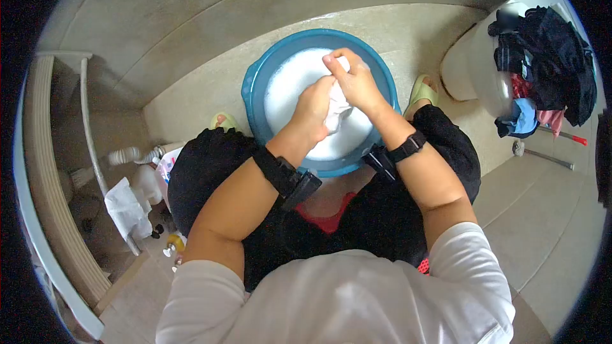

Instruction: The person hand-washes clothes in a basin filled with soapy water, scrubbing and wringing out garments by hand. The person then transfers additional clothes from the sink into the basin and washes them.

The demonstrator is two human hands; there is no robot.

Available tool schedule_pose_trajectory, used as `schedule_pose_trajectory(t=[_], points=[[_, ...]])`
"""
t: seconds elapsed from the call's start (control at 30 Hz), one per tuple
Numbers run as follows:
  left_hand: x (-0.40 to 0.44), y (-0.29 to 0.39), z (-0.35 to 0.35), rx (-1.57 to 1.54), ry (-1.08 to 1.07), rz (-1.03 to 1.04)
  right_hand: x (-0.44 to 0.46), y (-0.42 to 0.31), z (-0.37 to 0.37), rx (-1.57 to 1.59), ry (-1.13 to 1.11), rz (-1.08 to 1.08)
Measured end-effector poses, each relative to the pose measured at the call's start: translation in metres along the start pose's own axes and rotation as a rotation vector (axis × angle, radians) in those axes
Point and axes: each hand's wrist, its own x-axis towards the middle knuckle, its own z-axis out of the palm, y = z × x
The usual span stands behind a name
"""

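Note:
A round blue basin [257, 105] stands on the floor between my feet, with white suds [287, 92] inside. Over its middle, a wet white cloth [336, 105] is bunched between my two hands. My left hand [311, 108] closes round the cloth from the left side. On the other side, my right hand [358, 86] grips the same cloth, its thumb near the top. The cloth's lower end hangs close to the suds; whether it touches them I cannot tell. Each wrist wears a black strap with a small device.
A white toilet [465, 67] at the right has dark clothes [545, 57] piled on it, with blue and pink pieces below. A metal pipe [89, 121], a white cloth on it [127, 207] and a corrugated hose [127, 156] are at the left. A tiled wall [210, 0] rises behind the basin.

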Motion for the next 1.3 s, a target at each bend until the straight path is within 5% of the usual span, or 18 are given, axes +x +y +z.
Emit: schedule_pose_trajectory(t=[0.07,0.23,0.33,0.37,0.43,0.47,0.53,0.73,0.83,0.9,0.93,0.97,1.1,1.17,1.23,1.3], points=[[0.011,0.007,-0.004,-0.066,-0.026,0.083,-0.003,0.010,0.005,0.398,-0.177,-0.020],[0.017,0.031,-0.027,-0.029,-0.303,-0.169,-0.010,0.001,-0.014,0.012,-0.213,-0.148],[0.015,0.018,-0.026,0.358,0.223,-0.031,-0.010,-0.016,-0.016,0.037,-0.111,-0.360],[0.014,0.014,-0.029,0.351,0.221,-0.029,-0.013,-0.022,-0.014,0.030,-0.115,-0.362],[0.016,0.002,-0.041,0.159,0.188,-0.349,-0.021,-0.039,-0.009,-0.029,-0.213,-0.554],[0.016,0.001,-0.055,-0.055,-0.218,-0.319,-0.028,-0.047,-0.003,-0.034,-0.216,-0.555],[0.028,-0.005,-0.059,-0.251,-0.527,-0.197,-0.046,-0.062,0.014,0.047,-0.308,-0.587],[0.045,-0.025,-0.043,-0.467,-0.686,-0.010,-0.042,-0.043,0.027,-0.226,-0.110,-0.531],[0.050,-0.029,-0.036,-0.547,-0.611,-0.101,-0.019,-0.014,0.023,-0.057,0.111,-0.546],[0.051,-0.029,-0.030,-0.610,-0.361,-0.267,-0.005,0.001,0.012,-0.099,0.245,-0.408],[0.028,-0.022,-0.014,-0.299,-0.211,-0.051,0.008,0.021,-0.001,-0.037,0.288,-0.144],[0.019,-0.018,-0.010,-0.293,-0.205,-0.048,0.018,0.043,-0.012,0.029,0.330,0.120],[0.019,0.000,-0.023,-0.174,-0.171,-0.010,0.014,0.041,-0.016,-0.058,0.281,0.155],[0.028,0.003,-0.037,-0.215,-0.139,-0.108,0.005,0.019,-0.011,0.095,0.219,-0.002],[0.026,0.002,-0.040,-0.169,-0.008,-0.177,-0.017,-0.014,0.009,-0.079,0.106,-0.290],[0.031,-0.013,-0.050,-0.512,-0.620,-0.079,-0.038,-0.032,0.039,0.055,0.032,-0.541]])
